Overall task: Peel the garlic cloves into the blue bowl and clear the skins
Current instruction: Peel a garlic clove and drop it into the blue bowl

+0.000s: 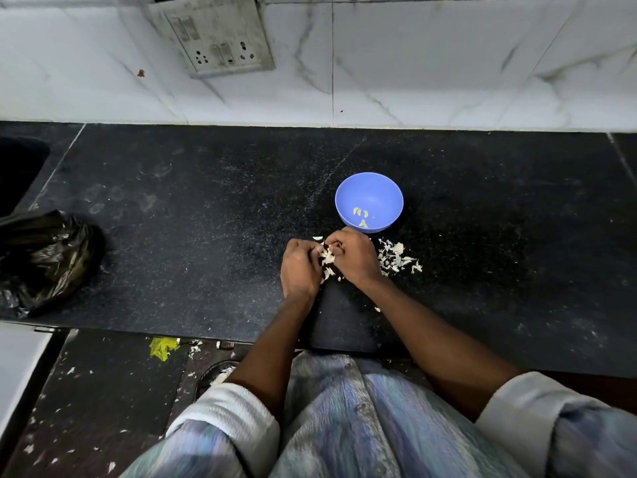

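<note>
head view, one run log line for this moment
left hand + right hand: peeling garlic | bowl: few cloves | skins: on counter, uncleared

The person wore a loose shirt of soft, streaked fabric in pale blue, lilac and grey-green (344, 426), buttoned down the front with small dark buttons. Both sleeves were rolled back above the forearms, showing a plain white lining as thick cuffs: the left sleeve cuff (224, 408) looked ribbed and bulky, the right sleeve cuff (524, 401) smoother. The forearms and the hands were bare, without rings, watch or bracelets.
</note>
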A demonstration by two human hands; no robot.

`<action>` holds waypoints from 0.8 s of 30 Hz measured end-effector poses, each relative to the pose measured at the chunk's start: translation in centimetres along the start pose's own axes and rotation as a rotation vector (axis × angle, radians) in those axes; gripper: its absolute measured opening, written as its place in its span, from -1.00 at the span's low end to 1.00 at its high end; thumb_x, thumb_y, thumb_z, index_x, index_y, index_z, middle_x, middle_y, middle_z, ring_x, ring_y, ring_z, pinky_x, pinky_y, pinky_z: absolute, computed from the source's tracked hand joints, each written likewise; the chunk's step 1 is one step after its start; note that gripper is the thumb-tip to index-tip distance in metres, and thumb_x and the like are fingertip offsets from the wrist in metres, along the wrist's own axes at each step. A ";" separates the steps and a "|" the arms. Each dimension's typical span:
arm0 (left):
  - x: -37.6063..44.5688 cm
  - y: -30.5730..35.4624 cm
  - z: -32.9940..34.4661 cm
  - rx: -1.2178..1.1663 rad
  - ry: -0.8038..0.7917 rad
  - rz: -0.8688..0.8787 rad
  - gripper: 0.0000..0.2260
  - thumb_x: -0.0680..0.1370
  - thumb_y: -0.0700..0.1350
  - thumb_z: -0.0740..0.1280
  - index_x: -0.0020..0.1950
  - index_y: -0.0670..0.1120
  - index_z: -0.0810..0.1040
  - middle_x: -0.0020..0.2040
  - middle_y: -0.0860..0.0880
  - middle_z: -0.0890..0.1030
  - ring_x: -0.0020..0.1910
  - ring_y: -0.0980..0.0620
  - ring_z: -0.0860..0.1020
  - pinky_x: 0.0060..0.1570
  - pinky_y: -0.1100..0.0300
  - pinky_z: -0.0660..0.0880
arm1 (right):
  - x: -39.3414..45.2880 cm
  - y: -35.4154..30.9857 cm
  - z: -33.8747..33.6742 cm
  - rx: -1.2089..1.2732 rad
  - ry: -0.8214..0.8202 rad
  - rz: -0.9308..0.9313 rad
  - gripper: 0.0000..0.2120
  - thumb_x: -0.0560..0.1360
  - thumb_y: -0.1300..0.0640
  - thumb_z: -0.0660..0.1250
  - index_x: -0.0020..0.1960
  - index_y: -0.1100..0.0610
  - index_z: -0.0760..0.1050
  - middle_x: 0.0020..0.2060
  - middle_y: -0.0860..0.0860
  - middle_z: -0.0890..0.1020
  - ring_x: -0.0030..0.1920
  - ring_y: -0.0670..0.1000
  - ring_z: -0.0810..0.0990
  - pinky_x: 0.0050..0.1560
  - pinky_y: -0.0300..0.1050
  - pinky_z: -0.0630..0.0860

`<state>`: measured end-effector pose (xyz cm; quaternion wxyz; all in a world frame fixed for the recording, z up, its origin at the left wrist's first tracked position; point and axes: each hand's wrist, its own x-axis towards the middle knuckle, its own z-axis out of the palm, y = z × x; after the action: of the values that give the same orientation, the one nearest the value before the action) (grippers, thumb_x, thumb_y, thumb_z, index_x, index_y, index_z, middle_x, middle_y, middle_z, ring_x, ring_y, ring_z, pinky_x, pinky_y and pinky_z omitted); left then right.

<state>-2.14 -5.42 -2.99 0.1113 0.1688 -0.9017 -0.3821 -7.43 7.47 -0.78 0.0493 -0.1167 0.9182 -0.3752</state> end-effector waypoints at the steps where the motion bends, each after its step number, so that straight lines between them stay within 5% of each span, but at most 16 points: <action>1: 0.1 0.3 0.0 -0.062 0.012 -0.015 -0.88 0.66 -0.16 0.36 0.01 -0.09 0.70 -0.02 -0.01 0.66 -0.07 0.01 0.59 0.00 0.08 0.54 | -0.1 -0.1 -0.2 0.083 0.003 0.006 -0.82 0.48 0.30 0.45 -0.01 0.07 0.70 -0.14 -0.05 0.68 -0.14 -0.03 0.65 -0.11 -0.06 0.60; 5: 0.5 1.5 0.5 -0.303 -0.001 -0.112 -0.89 0.63 -0.17 0.44 0.00 -0.09 0.77 -0.15 0.07 0.75 -0.17 0.10 0.68 -0.07 0.11 0.61 | -0.2 0.3 -0.9 0.519 -0.052 0.169 -0.82 0.52 0.34 0.46 0.10 0.20 0.70 -0.19 0.06 0.75 -0.23 -0.01 0.73 -0.25 -0.18 0.63; 8: 0.2 2.4 1.1 -0.396 -0.045 -0.108 -0.91 0.60 -0.21 0.48 0.04 -0.10 0.79 -0.14 0.07 0.76 -0.17 0.13 0.71 -0.09 0.17 0.64 | -0.4 1.3 -2.0 0.684 -0.047 0.241 -0.79 0.51 0.41 0.45 0.14 0.29 0.67 -0.14 0.16 0.76 -0.17 0.09 0.76 -0.12 -0.14 0.69; 17: -1.3 4.7 3.3 -0.469 -0.076 -0.095 -0.93 0.52 -0.17 0.57 -0.01 -0.09 0.81 -0.18 0.07 0.77 -0.18 0.15 0.73 -0.03 0.12 0.67 | -1.9 4.2 -4.9 0.794 -0.025 0.327 -0.79 0.51 0.43 0.41 0.11 0.29 0.69 -0.09 0.15 0.76 -0.01 0.06 0.76 0.10 -0.12 0.67; 24: -1.7 6.4 5.3 -0.534 -0.127 -0.129 -0.90 0.50 -0.17 0.59 0.00 -0.11 0.80 -0.15 0.03 0.78 -0.14 0.04 0.76 0.01 -0.02 0.70 | -2.6 5.9 -6.9 0.800 0.016 0.338 -0.85 0.51 0.39 0.43 0.06 0.31 0.70 -0.12 0.14 0.76 -0.06 0.01 0.75 0.02 -0.19 0.63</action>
<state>-3.76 2.88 -2.10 0.0707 0.1663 -0.7616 -0.6223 -7.18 16.87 0.08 0.1444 0.0664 0.7070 -0.6892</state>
